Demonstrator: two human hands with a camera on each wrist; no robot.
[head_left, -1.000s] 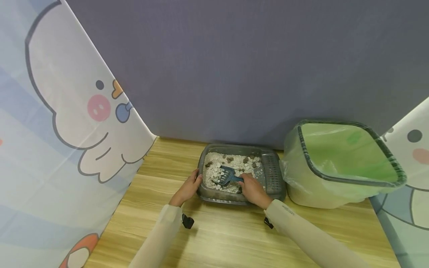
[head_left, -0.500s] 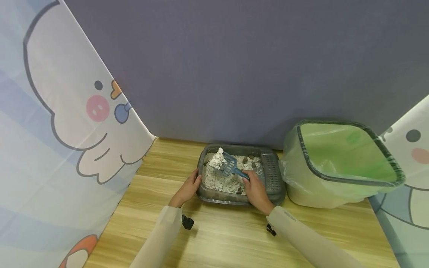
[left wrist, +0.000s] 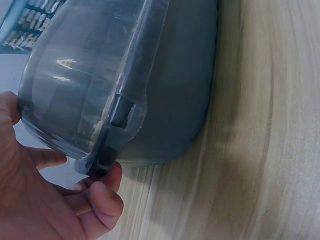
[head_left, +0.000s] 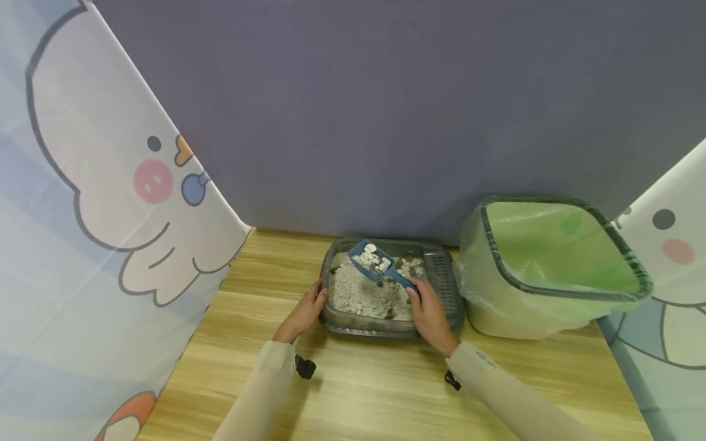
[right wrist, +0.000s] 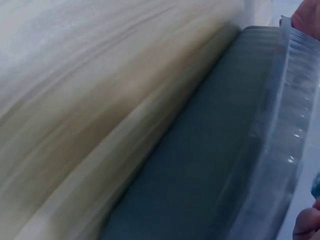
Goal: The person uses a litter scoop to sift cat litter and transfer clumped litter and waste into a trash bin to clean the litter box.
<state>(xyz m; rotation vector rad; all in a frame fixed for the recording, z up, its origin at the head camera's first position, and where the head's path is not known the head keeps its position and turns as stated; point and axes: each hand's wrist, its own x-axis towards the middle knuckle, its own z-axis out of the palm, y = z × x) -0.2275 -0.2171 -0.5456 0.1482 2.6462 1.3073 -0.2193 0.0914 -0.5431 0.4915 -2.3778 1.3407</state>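
Observation:
A grey litter box (head_left: 375, 328) filled with pale litter (head_left: 353, 294) and some dark clumps sits on the wooden surface. My left hand (head_left: 303, 311) holds its left end, and in the left wrist view the fingers (left wrist: 107, 200) curl under the rim while the thumb lies against the wall. With my right hand (head_left: 431, 313) I grip the handle of a blue slotted litter scoop (head_left: 398, 278). Its head is raised over the box and carries several white clumps (head_left: 375, 260). The right wrist view mostly shows the box's outer side (right wrist: 185, 170), with a fingertip at the edge.
Right of the box, close beside it, stands a green bin (head_left: 513, 312) lined with a clear plastic bag over its dark rim. A grey wall (head_left: 358, 122) rises behind both. Cartoon-printed sheets (head_left: 110, 214) border the wood-grain surface (head_left: 375, 392) at left and right.
The scoop has lifted out of the litter with white clumps on it, and its head has tilted and moved slightly right. My left hand has stayed on the box.

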